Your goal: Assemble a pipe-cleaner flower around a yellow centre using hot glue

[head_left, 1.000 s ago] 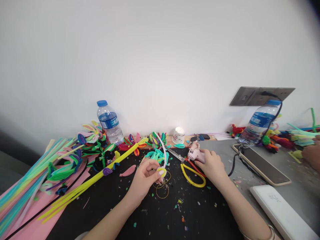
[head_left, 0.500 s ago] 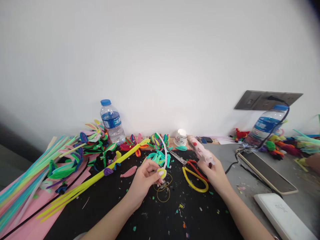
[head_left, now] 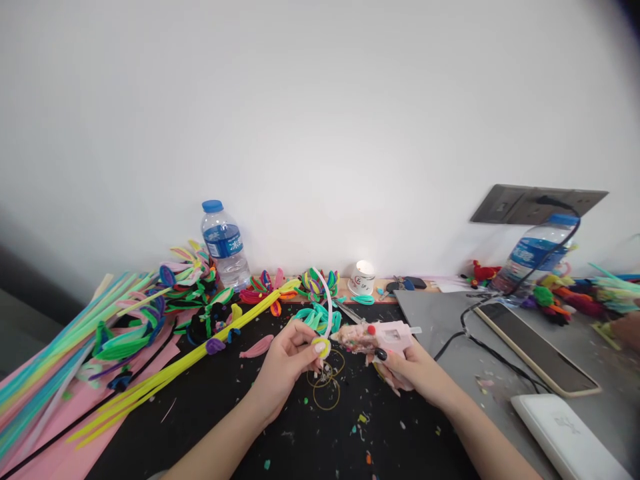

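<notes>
Head view: two bare hands at work over a black mat (head_left: 280, 433) strewn with small coloured scraps. The left hand (head_left: 294, 360) is closed in a pinch, thumb and fingers gripping a small round yellow piece (head_left: 321, 349) at mid-mat. A white fuzzy stem (head_left: 329, 308) rises from beside that piece and bends over to the left at its far end. The right hand (head_left: 407, 368) grasps a pink glue gun (head_left: 393, 336) by the handle. The gun is held roughly level, its nozzle directed left and standing just beside the yellow piece; contact between the two cannot be determined. A pale stick protrudes from the rear of the gun.

Thin looped bands (head_left: 327, 400) lie on the mat, just nearer than the left hand. Scissors (head_left: 353, 312) lie beyond the gun and are partly hidden by it. A cluster of teal fuzzy pieces (head_left: 311, 317) lies on the far side of the left hand, with a single pink petal-shaped piece (head_left: 257, 347) to its left. A bundle of yellow fuzzy stems (head_left: 175, 373) runs diagonally across the left side. A paper cup (head_left: 363, 279) stands at the far edge, by the wall. To the right, a phone (head_left: 540, 353) lies on a grey surface (head_left: 480, 413), farther off than a white box-shaped device (head_left: 565, 427).
</notes>
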`<state>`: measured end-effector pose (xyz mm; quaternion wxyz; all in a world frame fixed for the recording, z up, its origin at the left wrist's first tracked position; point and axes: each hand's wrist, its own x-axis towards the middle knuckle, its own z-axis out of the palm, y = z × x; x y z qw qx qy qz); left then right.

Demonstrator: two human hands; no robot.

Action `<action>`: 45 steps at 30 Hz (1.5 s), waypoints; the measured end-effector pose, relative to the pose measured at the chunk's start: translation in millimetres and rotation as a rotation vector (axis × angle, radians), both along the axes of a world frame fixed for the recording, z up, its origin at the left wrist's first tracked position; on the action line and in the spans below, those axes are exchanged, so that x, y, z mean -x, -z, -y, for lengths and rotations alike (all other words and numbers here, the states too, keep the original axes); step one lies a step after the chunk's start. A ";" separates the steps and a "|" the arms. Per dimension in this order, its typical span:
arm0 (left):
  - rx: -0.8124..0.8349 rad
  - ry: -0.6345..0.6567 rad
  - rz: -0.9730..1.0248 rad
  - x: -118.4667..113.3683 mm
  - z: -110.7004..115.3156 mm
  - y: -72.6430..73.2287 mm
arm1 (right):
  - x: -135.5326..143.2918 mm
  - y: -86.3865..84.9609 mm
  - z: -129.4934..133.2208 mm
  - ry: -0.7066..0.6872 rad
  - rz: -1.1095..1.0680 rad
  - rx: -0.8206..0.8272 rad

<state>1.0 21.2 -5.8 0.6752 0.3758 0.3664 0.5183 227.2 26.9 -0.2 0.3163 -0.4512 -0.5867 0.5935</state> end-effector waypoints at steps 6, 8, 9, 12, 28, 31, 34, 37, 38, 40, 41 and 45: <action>0.014 -0.008 -0.007 -0.6 0.5 -0.8 | 1.7 -2.2 -0.1 -0.015 0.012 0.031; 0.011 -0.007 -0.005 -0.6 0.3 -1.1 | 1.7 -2.2 -0.2 -0.008 0.017 0.038; 0.008 -0.005 -0.003 -0.6 0.2 -1.2 | 1.5 -1.7 -0.3 -0.006 0.018 0.041; 0.006 0.001 -0.005 -0.4 -0.1 -0.9 | 0.5 1.0 -0.6 -0.012 0.004 0.043; -0.006 0.019 0.001 0.3 0.2 0.0 | -0.1 2.7 -0.6 -0.012 -0.004 0.034; -0.003 0.024 -0.003 0.9 0.9 0.2 | -1.2 3.5 -0.8 -0.022 0.008 0.026; -0.008 0.026 -0.007 1.4 1.2 0.8 | -2.4 4.4 -1.5 -0.023 0.025 0.034; -0.012 0.023 -0.006 1.6 1.3 1.0 | -2.9 4.5 -2.0 -0.021 0.012 0.042; -0.011 0.022 -0.007 1.6 1.3 0.9 | -2.9 4.4 -2.1 -0.021 0.006 0.041; -0.006 0.018 -0.009 1.7 1.3 0.8 | -2.9 4.0 -2.0 -0.027 0.002 0.040; -0.007 0.017 -0.010 1.7 1.3 0.8 | -3.0 3.9 -1.9 -0.030 0.001 0.040; -0.015 0.015 0.000 1.8 1.5 0.7 | -4.0 4.6 -1.4 -0.027 -0.005 0.046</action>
